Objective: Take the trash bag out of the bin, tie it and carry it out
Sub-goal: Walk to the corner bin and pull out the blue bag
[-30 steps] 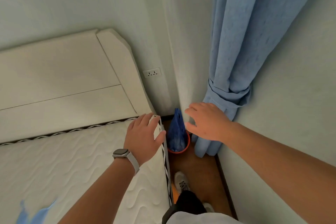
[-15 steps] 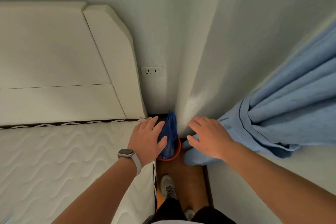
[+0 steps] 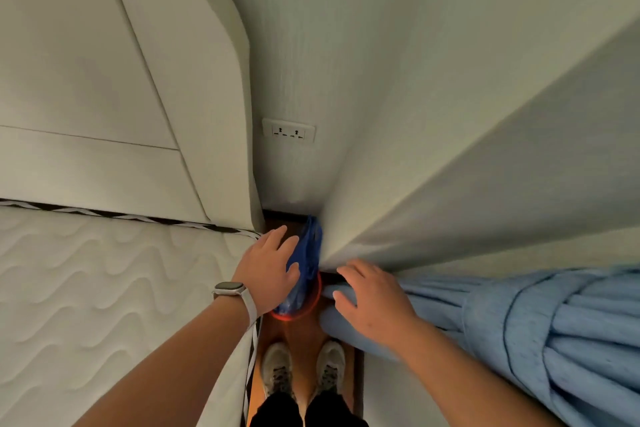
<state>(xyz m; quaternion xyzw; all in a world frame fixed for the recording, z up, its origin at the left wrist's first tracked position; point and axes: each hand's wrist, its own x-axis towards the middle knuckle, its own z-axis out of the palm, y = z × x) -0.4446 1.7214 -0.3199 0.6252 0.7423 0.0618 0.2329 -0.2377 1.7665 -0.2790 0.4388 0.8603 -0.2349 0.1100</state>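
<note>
Presently both hands are spread, fingers apart, gripping nothing. The left hand (image 3: pixel 268 270) lies against the blue trash bag (image 3: pixel 304 263), probably to gather its upper part; actual contact cannot be confirmed. The right hand (image 3: pixel 372 298) rests on the blue curtain (image 3: pixel 519 322), apparently keeping the fabric off the bag. The bag remains seated in the orange-rimmed bin (image 3: pixel 311 305), wedged on a narrow wooden floor (image 3: pixel 301 329) strip between mattress (image 3: pixel 104 288) and wall corner (image 3: pixel 346 218), below a socket (image 3: pixel 288 130).
</note>
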